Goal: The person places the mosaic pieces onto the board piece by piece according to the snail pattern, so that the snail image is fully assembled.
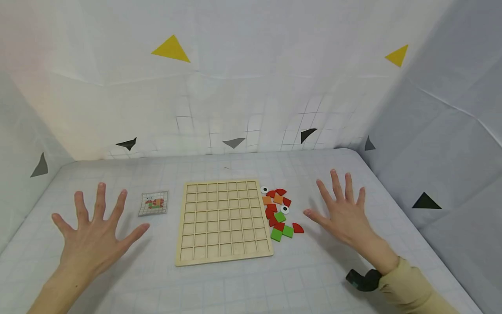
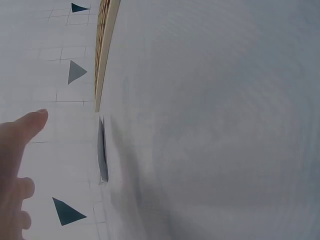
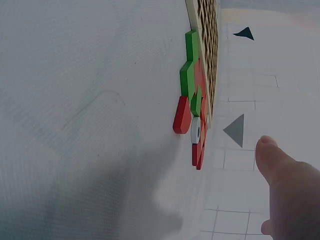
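Though colourful, card picture (image 1: 154,203) indistinct.

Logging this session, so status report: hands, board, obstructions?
Left hand, right hand: spread, holding nothing. Wooden grid board unfilled; loose colored pieces beside it. No obstruction visible.

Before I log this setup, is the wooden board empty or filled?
Empty: the wooden board shows bare squares throughout, and the colored pieces lie beside it.

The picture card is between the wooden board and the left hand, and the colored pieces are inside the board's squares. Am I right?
Not quite: the colored pieces aren't inside the squares of the wooden board. The head view shows them beside it, toward the right hand. The picture card does lie between the board and the left hand.
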The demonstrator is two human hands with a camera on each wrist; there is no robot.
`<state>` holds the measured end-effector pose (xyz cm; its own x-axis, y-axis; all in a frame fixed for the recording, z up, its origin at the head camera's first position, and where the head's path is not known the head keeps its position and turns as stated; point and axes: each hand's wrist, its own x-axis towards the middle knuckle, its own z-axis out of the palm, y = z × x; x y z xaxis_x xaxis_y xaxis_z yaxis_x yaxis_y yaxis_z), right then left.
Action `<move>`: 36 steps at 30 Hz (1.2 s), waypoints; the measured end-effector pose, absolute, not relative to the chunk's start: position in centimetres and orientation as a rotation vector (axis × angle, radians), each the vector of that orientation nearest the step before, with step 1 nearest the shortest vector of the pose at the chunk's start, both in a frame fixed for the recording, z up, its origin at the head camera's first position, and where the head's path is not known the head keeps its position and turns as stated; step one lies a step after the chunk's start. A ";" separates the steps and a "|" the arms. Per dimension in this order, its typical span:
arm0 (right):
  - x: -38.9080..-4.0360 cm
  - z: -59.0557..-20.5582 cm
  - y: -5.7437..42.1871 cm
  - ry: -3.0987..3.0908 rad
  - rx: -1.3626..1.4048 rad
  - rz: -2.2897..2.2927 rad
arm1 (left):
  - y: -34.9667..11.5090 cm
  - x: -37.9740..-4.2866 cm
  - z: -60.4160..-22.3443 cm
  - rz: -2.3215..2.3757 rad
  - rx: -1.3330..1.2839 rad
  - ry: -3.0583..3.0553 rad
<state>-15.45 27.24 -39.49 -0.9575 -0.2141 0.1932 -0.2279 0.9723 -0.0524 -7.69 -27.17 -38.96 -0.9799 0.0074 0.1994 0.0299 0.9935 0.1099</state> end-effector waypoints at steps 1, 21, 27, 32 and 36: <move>-15.5 -39.5 27.2 -2.930 0.333 0.110 | -27.2 -7.7 -39.0 -0.167 -0.031 -2.934; -16.1 -39.8 26.8 -2.862 0.345 0.086 | -27.0 -7.7 -38.8 -0.129 -0.045 -2.886; -16.0 -39.7 26.7 -2.864 0.337 0.087 | -26.7 -7.7 -38.7 -0.117 -0.052 -2.885; -15.8 -39.8 26.6 -2.866 0.354 0.090 | -25.9 -7.7 -38.8 -0.155 -0.068 -2.916; -15.6 -39.8 26.3 -2.852 0.397 0.126 | -24.7 -7.4 -38.9 -0.227 -0.110 -2.968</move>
